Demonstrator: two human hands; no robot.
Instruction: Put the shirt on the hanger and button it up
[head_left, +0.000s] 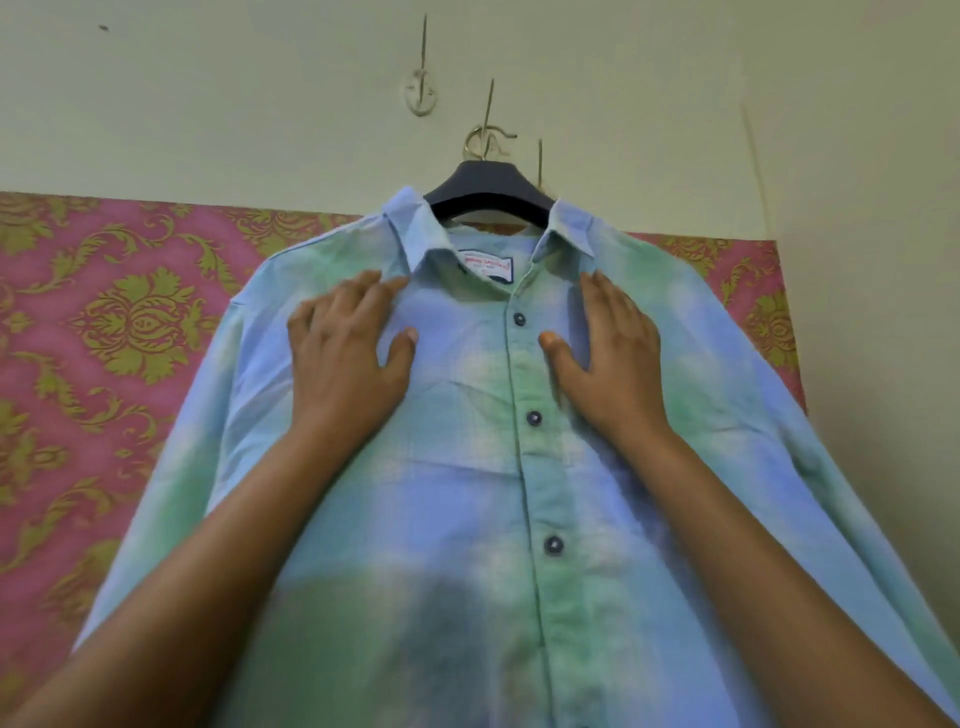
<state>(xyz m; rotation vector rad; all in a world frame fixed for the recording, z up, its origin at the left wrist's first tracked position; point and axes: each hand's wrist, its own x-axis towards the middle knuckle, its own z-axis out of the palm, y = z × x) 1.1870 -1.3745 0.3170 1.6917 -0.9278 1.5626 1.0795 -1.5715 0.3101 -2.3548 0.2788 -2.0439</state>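
Note:
A blue and green checked shirt (467, 493) hangs on a dark hanger (488, 189), whose metal hook sits on a wall hook (485, 141). Three dark buttons down the front placket are fastened; the collar stands open at the top, showing the label. My left hand (345, 358) lies flat on the shirt's chest, left of the placket, fingers spread, fingertips just below the collar. My right hand (610, 353) rests flat on the chest right of the placket, also just below the collar. Neither hand grips the cloth.
The shirt hangs against a pale wall (779, 104). A second round wall hook (421, 93) is up and left of the hanger. A pink cloth with a gold floral pattern (119, 332) covers the lower wall behind the shirt on both sides.

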